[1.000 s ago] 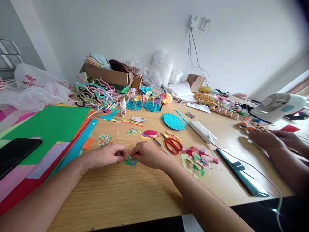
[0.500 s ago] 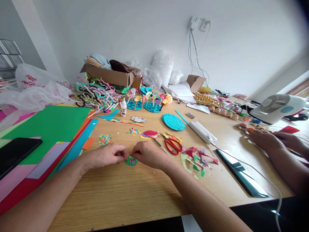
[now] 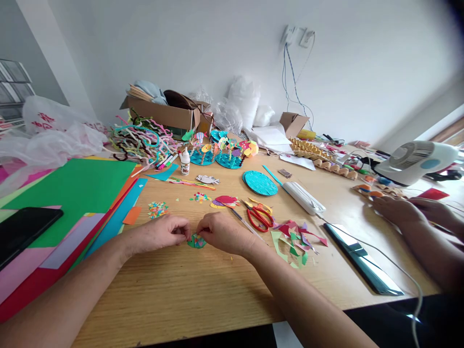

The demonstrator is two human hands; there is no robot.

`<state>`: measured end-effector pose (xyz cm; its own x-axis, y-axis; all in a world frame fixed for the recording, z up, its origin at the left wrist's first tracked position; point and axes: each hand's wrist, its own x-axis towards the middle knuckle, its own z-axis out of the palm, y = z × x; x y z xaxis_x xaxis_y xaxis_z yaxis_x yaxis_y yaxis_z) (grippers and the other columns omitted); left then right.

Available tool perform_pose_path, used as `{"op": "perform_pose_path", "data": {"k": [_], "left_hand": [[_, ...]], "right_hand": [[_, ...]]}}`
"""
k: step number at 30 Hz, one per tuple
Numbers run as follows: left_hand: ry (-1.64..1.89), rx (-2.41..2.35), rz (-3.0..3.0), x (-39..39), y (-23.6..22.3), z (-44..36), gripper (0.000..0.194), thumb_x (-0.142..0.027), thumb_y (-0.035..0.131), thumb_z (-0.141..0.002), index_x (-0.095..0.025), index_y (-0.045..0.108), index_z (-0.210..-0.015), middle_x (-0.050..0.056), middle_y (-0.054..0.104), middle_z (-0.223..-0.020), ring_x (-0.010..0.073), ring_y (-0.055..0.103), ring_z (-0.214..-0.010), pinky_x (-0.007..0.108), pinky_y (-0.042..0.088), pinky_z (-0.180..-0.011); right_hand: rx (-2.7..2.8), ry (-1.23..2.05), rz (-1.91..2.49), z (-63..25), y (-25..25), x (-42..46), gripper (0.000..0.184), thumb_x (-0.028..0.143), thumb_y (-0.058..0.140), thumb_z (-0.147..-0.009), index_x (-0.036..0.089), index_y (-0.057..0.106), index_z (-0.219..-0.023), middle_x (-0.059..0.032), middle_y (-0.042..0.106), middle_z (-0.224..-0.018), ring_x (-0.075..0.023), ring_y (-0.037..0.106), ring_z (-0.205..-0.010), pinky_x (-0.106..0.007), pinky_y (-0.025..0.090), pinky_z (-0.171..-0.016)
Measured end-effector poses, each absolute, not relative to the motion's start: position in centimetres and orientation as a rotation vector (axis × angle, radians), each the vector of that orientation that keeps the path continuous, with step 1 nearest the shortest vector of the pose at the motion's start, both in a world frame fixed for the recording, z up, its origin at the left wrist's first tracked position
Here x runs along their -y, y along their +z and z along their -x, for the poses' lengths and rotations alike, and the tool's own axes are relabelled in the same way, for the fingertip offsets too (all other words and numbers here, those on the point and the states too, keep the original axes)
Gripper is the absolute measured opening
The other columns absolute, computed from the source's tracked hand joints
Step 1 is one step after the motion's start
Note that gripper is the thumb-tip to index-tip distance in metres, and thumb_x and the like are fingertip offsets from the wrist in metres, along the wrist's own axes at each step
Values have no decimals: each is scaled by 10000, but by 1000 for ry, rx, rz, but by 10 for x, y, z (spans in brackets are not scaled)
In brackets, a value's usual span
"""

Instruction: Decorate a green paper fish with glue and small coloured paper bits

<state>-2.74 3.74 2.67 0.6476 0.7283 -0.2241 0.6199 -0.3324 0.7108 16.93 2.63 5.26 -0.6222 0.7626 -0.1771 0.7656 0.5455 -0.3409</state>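
Observation:
A small round teal paper piece (image 3: 196, 241) covered in coloured scraps lies on the wooden table (image 3: 203, 295) between my two hands. My left hand (image 3: 159, 233) rests just left of it, fingers curled and pinched at its edge. My right hand (image 3: 223, 233) rests just to its right, fingers bent down onto its rim. What the fingertips pinch is too small to make out. Red-handled scissors (image 3: 259, 217) lie just beyond my right hand, beside a heap of cut paper scraps (image 3: 295, 237).
Coloured paper sheets (image 3: 72, 193) and a black phone (image 3: 21, 232) lie at left. Pipe cleaners (image 3: 139, 137), a glue bottle (image 3: 185, 161), teal discs (image 3: 260, 182) and a cardboard box (image 3: 163, 113) sit further back. Another person's hands (image 3: 409, 210) work at right near a white fan (image 3: 416, 161) and a tablet (image 3: 362, 263).

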Motion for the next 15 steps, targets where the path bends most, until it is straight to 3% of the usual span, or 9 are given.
{"op": "perform_pose_path", "data": {"k": [15], "left_hand": [[194,-1032,-2004,-37,27,27,143,-261,512,-727,-208,630,-789,-11,630,-746,173,565,-721,235,399,-629]], "right_hand": [[-2750,-642,-1387,-171,53,-27,260,105,538,-812,173,752,-943,-60,743,-913,-155,634,-813,-220,409,-682]]}}
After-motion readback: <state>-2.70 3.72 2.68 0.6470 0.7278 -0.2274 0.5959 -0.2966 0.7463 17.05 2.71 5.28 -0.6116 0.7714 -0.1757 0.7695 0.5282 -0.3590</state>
